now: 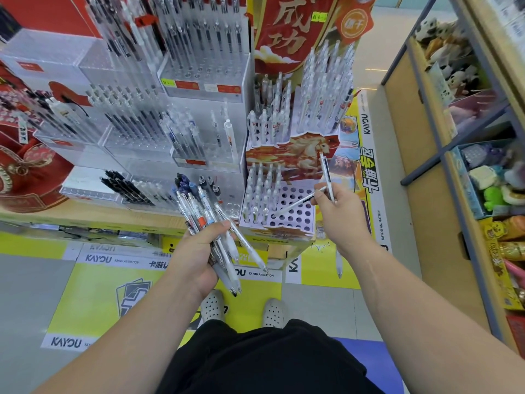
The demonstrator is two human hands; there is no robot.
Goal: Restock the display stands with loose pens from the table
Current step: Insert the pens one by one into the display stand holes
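Pens (pixel 203 211): bundle gripped in left hand (pixel 196 251); right hand (pixel 331 207) pinches two more (one tip at stand (pixel 301 223) hole)

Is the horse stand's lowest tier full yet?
Not full: the lowest tier has white pens standing in its left columns, while the holes to the right are empty. The right hand aims a pen at one.

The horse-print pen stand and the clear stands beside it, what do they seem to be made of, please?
Horse-print pen stand: likely printed card, matte, with punched holes and folded edges. Clear stands: probably acrylic, glossy; pens show through the walls.
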